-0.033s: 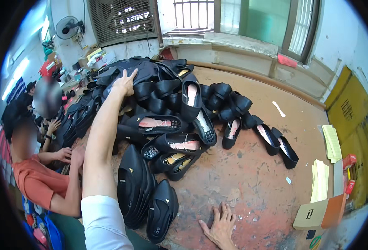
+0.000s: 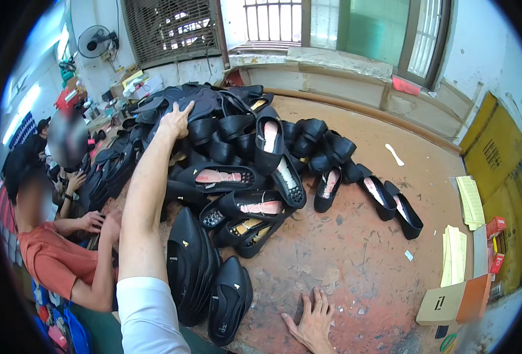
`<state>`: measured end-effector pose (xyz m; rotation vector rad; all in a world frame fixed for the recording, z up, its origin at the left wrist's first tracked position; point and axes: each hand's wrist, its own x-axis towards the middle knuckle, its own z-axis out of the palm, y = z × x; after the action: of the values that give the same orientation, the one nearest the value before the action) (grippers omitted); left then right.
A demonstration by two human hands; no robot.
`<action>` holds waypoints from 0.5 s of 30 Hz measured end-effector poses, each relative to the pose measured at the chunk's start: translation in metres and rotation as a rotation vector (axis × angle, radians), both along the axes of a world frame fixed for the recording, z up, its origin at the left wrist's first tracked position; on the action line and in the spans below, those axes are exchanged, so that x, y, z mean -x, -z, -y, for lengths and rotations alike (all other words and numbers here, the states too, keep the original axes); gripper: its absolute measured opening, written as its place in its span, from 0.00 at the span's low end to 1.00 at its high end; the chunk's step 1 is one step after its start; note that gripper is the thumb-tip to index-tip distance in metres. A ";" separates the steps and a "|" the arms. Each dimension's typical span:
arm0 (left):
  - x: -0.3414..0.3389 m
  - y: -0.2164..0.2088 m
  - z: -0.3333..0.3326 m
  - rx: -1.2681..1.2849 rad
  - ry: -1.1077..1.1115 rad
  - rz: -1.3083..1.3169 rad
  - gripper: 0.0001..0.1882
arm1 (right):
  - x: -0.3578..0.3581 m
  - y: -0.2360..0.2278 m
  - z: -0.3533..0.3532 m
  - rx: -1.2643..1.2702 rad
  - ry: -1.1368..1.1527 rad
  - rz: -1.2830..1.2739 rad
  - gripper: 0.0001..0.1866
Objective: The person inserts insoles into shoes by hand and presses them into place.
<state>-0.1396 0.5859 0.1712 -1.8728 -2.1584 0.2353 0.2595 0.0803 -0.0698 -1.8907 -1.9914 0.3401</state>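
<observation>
1. Black shoes [image 2: 235, 125] lie heaped across the worn table [image 2: 355, 265] before us, the pile reaching toward the barred window [image 2: 273, 20].
2. Nearer us, a nested stack of pointed shoes [image 2: 191, 265] and one single pointed shoe [image 2: 230, 301] fill the space between our left forearm and our right hand [image 2: 312, 321].
3. At our left, a co-worker in an orange shirt [image 2: 48, 256] sits beside the table; a fan [image 2: 94, 41] hangs on the wall beyond.
4. At our right lie yellow papers [image 2: 454, 256], a small carton [image 2: 441, 304] and green-handled scissors [image 2: 448, 342]; a white strip [image 2: 395, 154] rests farther back.
5. Our left hand [image 2: 176, 120] stretches over the heap, its visible fingers apart; we cannot tell whether it touches the shoes beneath.
6. Our right hand rests on the bare tabletop, fingers spread and holding nothing, just beside the single pointed shoe.
</observation>
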 end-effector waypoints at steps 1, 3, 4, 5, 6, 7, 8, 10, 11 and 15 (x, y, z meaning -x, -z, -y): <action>0.003 0.001 -0.004 -0.048 0.063 -0.006 0.52 | 0.001 0.000 0.000 -0.016 0.001 -0.003 0.45; 0.007 0.004 -0.010 -0.052 0.090 -0.017 0.47 | 0.001 -0.001 0.001 -0.004 -0.001 0.031 0.45; 0.009 0.004 -0.010 -0.085 0.102 0.028 0.42 | 0.001 -0.001 0.002 -0.008 0.010 0.029 0.45; 0.011 0.002 -0.011 -0.120 0.122 0.064 0.37 | 0.000 -0.001 0.002 -0.007 0.003 0.031 0.46; 0.013 -0.002 -0.009 -0.224 0.133 0.128 0.33 | 0.000 -0.001 0.002 -0.007 -0.004 0.033 0.46; 0.014 -0.008 -0.007 -0.327 0.153 0.177 0.33 | -0.001 -0.001 0.003 -0.007 0.002 0.029 0.46; 0.014 -0.015 -0.002 -0.379 0.130 0.222 0.33 | -0.001 0.000 0.002 -0.020 -0.004 0.026 0.46; 0.011 -0.037 0.011 -0.522 0.217 0.341 0.32 | -0.002 0.001 0.002 -0.041 -0.013 0.020 0.46; 0.006 -0.047 0.021 -0.588 0.344 0.384 0.31 | -0.003 0.002 0.003 -0.038 -0.015 0.026 0.45; -0.045 -0.080 0.079 -0.642 0.715 0.714 0.30 | -0.002 0.003 0.004 -0.063 -0.003 0.031 0.44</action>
<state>-0.0948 0.5069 0.2516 -2.3006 -1.3976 -1.2576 0.2611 0.0763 -0.0725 -1.8661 -2.0011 0.2473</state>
